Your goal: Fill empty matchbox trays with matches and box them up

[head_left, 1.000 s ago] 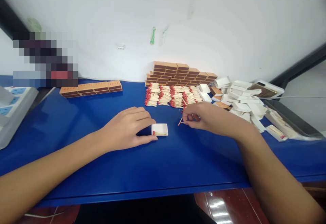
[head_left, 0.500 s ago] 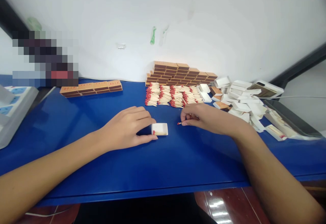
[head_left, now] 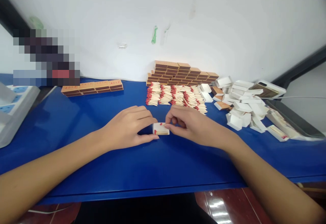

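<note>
My left hand (head_left: 132, 125) grips the left end of a small white matchbox tray (head_left: 166, 133), thumb at its near side and fingers at the far side. Several red-tipped matches lie along the tray's near wall. Over the tray's right end, my right hand (head_left: 184, 124) pinches matches whose red heads (head_left: 161, 124) show inside the tray; their sticks are mostly hidden by the fingers. Just beyond my hands, loose matches (head_left: 165, 95) lie in several rows on the blue table (head_left: 142, 169).
Behind the matches, closed matchboxes (head_left: 178, 71) are stacked against the wall. A row of matchboxes (head_left: 93, 87) stands at the left. White trays (head_left: 243, 107) are heaped at the right, near a phone (head_left: 267, 89) and a tray with matches (head_left: 278, 133). A power strip (head_left: 17, 101) sits far left.
My right hand has moved left from beside the tray to above its right end, carrying the matches into it. My left hand keeps its hold on the tray.
</note>
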`<state>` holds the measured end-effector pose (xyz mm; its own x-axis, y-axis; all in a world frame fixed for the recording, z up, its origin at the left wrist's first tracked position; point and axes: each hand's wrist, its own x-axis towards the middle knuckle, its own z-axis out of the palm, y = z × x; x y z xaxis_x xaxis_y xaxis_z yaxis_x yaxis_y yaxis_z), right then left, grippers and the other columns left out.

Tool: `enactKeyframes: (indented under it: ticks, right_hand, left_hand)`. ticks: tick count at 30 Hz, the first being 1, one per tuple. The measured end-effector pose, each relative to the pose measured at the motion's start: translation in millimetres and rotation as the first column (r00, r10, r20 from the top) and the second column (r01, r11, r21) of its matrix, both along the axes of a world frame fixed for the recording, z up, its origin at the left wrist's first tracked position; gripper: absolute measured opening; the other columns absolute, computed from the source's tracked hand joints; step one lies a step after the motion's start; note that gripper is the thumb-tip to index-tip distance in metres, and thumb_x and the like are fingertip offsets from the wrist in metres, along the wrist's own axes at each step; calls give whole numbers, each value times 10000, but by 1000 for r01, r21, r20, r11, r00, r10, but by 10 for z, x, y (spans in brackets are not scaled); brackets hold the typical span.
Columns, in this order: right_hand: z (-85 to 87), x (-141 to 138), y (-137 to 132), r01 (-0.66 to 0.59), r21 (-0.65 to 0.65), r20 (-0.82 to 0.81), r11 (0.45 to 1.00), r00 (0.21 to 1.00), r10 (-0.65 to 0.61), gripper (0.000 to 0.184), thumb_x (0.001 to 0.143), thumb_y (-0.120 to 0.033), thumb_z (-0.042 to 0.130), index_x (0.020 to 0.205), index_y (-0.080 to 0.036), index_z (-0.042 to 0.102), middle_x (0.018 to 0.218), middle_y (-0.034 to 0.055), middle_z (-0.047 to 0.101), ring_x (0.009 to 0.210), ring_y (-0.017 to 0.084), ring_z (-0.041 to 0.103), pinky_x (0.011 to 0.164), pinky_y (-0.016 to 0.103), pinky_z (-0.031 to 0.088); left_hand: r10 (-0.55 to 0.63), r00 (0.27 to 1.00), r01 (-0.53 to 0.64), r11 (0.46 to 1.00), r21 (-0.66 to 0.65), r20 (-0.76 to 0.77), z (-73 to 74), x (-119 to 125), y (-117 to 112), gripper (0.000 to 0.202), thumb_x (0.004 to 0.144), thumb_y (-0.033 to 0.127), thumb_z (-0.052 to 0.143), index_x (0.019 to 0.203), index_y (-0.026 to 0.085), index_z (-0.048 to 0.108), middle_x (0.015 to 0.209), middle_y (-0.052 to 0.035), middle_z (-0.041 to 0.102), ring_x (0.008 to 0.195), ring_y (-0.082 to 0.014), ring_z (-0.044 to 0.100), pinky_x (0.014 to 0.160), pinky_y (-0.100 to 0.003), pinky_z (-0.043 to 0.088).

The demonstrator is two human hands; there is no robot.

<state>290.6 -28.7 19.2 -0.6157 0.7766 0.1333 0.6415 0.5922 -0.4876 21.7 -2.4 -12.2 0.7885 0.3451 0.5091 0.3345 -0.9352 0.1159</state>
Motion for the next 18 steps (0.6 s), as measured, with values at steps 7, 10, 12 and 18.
enactKeyframes:
  ticks: [7,10,12,18]
  right_hand:
    - [-140,-44,-16,-12,97,-18,995,1000,13,49,1022,-236,673,990,-199,674,888,9,627,746,140,569,668,279,407]
    - [-144,-48,-11,-18,134,-30,991,999,22,56,1025,-228,665,980,-194,671,895,16,633,736,137,572,662,276,408]
    - [-137,-55,-19,-24,145,-24,989,999,28,73,1036,-242,651,987,-193,672,900,22,638,729,139,573,656,277,406]
    - [-128,-73,-47,-28,127,26,991,999,25,89,1044,-263,623,1005,-200,673,925,42,657,742,156,588,662,290,403]
  left_hand:
    - [-23,1000,22,998,52,12,-21,-16,22,353,1013,469,733,1137,139,732,1014,-78,766,896,-217,707,819,-355,542]
    - [-28,999,27,998,62,18,-33,-24,29,372,1003,486,735,1137,138,730,1010,-75,765,898,-215,707,814,-353,542]
    - [-30,999,29,998,64,22,-37,-28,32,382,997,498,735,1133,141,727,1011,-74,768,903,-215,708,816,-350,544]
    - [-23,1000,22,999,44,10,-36,-31,35,387,996,516,728,1137,155,728,1027,-76,773,918,-215,713,843,-353,558]
